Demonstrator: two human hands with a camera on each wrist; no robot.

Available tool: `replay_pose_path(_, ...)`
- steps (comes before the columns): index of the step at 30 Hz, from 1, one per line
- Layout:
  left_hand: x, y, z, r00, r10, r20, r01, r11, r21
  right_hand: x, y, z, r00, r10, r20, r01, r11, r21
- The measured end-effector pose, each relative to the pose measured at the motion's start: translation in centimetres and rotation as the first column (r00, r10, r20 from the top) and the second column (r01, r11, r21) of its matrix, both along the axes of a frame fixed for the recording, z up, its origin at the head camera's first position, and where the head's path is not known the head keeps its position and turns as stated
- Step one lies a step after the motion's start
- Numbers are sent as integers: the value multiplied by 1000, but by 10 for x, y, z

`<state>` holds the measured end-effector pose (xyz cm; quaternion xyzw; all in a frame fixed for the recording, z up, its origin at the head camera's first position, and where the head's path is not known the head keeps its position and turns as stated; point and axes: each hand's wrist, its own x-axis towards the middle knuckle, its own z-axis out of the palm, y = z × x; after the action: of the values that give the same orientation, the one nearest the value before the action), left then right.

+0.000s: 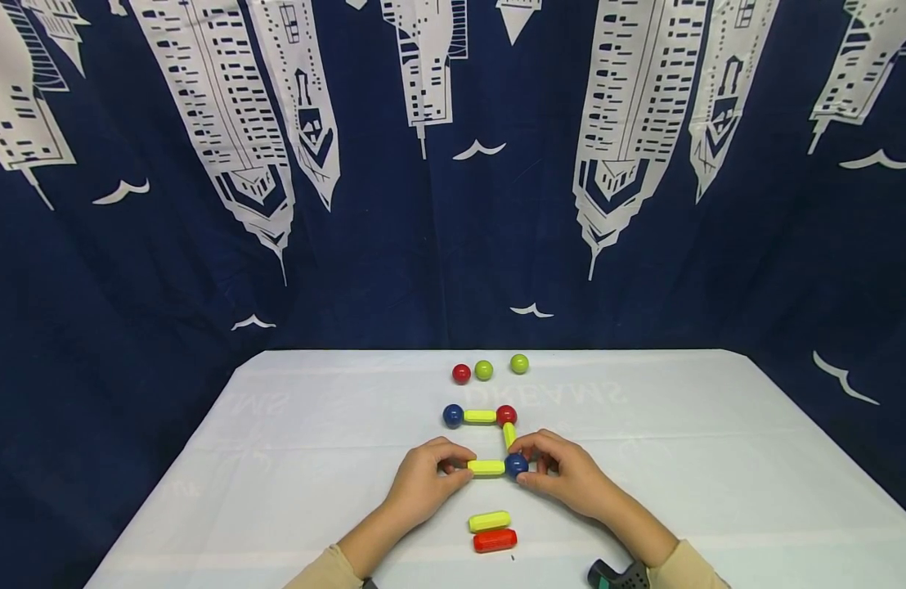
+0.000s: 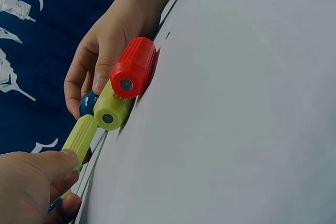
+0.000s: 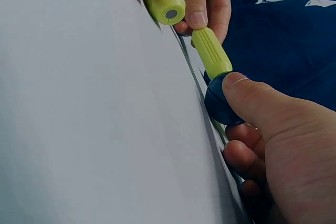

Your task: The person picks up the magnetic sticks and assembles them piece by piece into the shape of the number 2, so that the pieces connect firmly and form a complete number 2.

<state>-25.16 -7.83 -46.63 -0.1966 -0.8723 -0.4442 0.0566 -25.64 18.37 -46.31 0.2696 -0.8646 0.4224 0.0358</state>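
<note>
My left hand (image 1: 431, 478) pinches the left end of a yellow magnetic rod (image 1: 486, 467) between thumb and fingers. The rod's right end meets a blue ball (image 1: 517, 465), which my right hand (image 1: 567, 474) grips with thumb and fingers. From that ball a second yellow rod (image 1: 509, 436), partly hidden by the right fingers, runs back to a red ball (image 1: 506, 415). Another yellow rod (image 1: 480, 416) joins the red ball to a blue ball (image 1: 453, 415) on the left. In the right wrist view the thumb presses on the near blue ball (image 3: 220, 100).
Nearer the front, a loose yellow rod (image 1: 490, 521) lies against a red rod (image 1: 495, 541), with metal discs in their ends. Toward the back edge of the white table (image 1: 313, 491) sit a red ball (image 1: 461, 374) and two green balls (image 1: 484, 370). A dark blue printed curtain (image 1: 438, 245) hangs behind.
</note>
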Motion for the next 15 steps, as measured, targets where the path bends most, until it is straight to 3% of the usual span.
replay_pose_path(15,-1,0,-2,1000,6,2,-6,1000,0,0,0,0,1000,-12,3,12,1000,2)
